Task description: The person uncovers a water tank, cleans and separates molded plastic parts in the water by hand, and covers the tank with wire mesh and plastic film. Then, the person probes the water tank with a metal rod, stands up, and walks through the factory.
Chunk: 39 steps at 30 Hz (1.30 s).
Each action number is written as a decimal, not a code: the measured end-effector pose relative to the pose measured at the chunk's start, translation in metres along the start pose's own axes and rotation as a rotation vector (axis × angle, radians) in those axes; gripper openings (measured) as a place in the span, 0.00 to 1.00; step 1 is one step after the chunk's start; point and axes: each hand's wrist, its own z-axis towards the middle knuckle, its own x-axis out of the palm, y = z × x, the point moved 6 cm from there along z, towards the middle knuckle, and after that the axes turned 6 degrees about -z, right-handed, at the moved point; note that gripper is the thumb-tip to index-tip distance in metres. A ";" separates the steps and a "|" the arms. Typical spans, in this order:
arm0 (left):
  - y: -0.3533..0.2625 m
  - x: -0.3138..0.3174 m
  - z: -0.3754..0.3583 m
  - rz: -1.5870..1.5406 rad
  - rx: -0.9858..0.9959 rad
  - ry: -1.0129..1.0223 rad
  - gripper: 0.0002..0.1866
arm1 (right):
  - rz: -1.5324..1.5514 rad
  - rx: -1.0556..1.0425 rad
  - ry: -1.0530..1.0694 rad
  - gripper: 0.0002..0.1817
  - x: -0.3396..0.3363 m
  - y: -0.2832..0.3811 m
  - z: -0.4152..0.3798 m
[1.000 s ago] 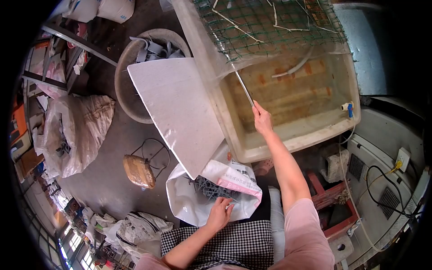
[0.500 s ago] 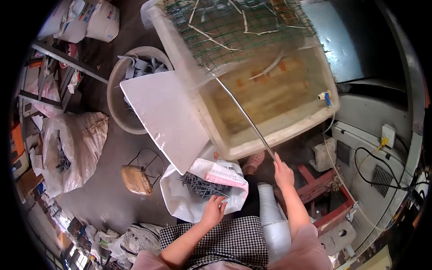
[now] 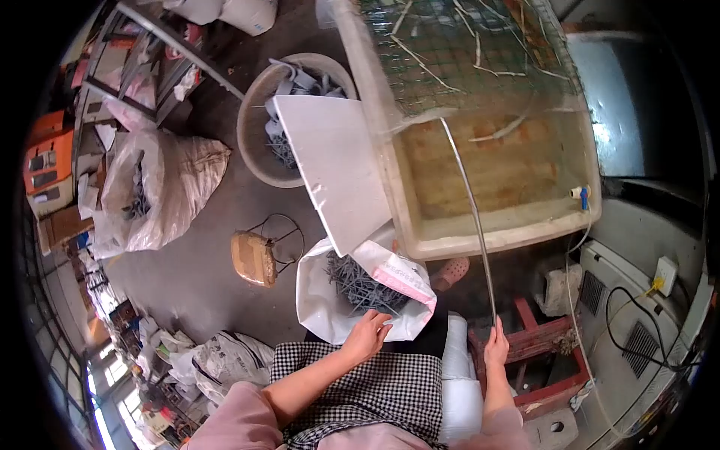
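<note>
My right hand (image 3: pixel 496 346) is closed round the lower end of a long thin metal rod (image 3: pixel 480 217), whose far end reaches over the water in a cream tub (image 3: pixel 495 244). My left hand (image 3: pixel 367 335) is at the near rim of a white sack (image 3: pixel 315 307) filled with thin grey strips (image 3: pixel 364 285); its fingers are curled, and whether they pinch anything is too small to tell. A white board (image 3: pixel 334 165) slopes from the tub's left side down to the sack. Green netting (image 3: pixel 427 52) with pale branching strips covers the tub's far part.
Left of the board is a round basin (image 3: pixel 251 124) with grey pieces. A small stool (image 3: pixel 253 259) stands left of the sack, and an open plastic bag (image 3: pixel 172 195) lies farther left. At the right are a red metal frame (image 3: pixel 551 390) and a blue-handled valve (image 3: pixel 581 193).
My right hand has drawn the rod back toward my body, and the rod now stands steeper. The view has shifted left. My left hand stays by the sack's rim.
</note>
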 end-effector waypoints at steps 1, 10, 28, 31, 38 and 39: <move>0.003 -0.004 -0.002 -0.012 0.017 -0.018 0.10 | -0.018 0.031 -0.010 0.20 -0.005 -0.003 -0.010; 0.033 -0.047 -0.033 -0.092 0.022 -0.117 0.10 | -0.031 0.000 -0.168 0.21 -0.002 0.034 0.048; 0.213 -0.331 -0.113 0.360 -0.212 -0.420 0.10 | -0.157 -0.021 -0.219 0.26 0.054 0.200 -0.025; 0.208 -0.355 -0.124 0.163 0.065 -0.619 0.11 | 0.997 0.308 0.198 0.31 0.059 0.323 -0.057; 0.043 -0.349 -0.147 -1.790 0.164 0.219 0.35 | 2.118 -0.087 0.912 0.47 -0.025 0.592 -0.137; 0.027 -0.348 -0.155 -1.799 0.203 0.205 0.35 | 2.123 -0.131 0.947 0.46 -0.031 0.601 -0.144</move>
